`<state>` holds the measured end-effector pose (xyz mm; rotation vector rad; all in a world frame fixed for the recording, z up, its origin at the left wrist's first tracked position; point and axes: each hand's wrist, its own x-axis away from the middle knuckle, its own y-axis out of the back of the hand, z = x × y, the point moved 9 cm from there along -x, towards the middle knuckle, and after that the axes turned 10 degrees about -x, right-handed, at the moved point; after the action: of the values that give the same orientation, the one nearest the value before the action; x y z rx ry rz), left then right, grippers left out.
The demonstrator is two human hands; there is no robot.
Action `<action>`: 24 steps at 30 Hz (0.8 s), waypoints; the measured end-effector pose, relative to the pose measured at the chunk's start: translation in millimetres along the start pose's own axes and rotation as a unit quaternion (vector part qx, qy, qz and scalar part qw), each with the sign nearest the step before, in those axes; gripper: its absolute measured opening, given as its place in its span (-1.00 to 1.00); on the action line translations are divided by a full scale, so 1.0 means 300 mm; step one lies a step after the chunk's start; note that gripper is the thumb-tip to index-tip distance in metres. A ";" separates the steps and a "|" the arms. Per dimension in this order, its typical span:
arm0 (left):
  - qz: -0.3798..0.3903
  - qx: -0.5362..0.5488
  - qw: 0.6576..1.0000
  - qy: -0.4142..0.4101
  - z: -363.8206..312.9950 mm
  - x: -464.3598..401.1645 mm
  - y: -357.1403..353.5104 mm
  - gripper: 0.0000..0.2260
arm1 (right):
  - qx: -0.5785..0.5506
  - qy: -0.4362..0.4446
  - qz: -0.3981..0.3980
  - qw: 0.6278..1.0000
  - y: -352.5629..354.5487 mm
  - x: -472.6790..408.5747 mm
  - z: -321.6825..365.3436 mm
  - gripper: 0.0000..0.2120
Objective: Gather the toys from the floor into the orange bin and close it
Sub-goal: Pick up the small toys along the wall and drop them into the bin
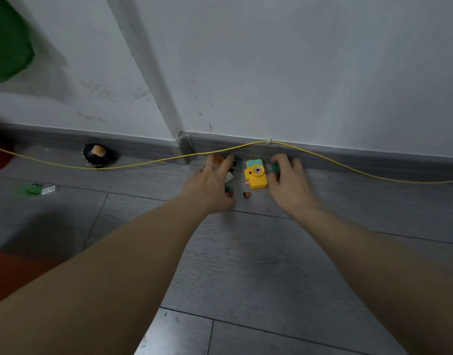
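A yellow toy camera point(256, 175) stands on the grey floor near the skirting board. My right hand point(288, 183) is just right of it, fingers curled round a small green toy point(275, 168). My left hand point(212, 184) reaches over a cluster of small toys point(230, 175) left of the camera, fingers stretched out; what lies under the palm is hidden. Two tiny red-and-dark pieces point(246, 194) lie in front of the camera. A black round toy with an orange top point(97, 155) and a green toy car point(35, 189) lie farther left.
A yellow cable point(143, 163) runs along the skirting board and over the floor behind the toys. An orange-red shape point(0, 267) shows at the left edge. Green cloth point(7, 42) hangs at top left. The white wall has a corner post.
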<state>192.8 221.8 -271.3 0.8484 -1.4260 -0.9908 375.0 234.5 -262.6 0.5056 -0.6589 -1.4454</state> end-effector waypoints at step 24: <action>0.063 -0.057 0.995 -0.044 -0.061 -0.029 0.012 -0.02 | 0.135 0.196 0.114 0.965 -0.081 0.151 0.002 -0.73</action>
<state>212.0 229.3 -271.3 0.6319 -1.4640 -1.0127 357.0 187.5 -273.7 0.8739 -0.5741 -1.0034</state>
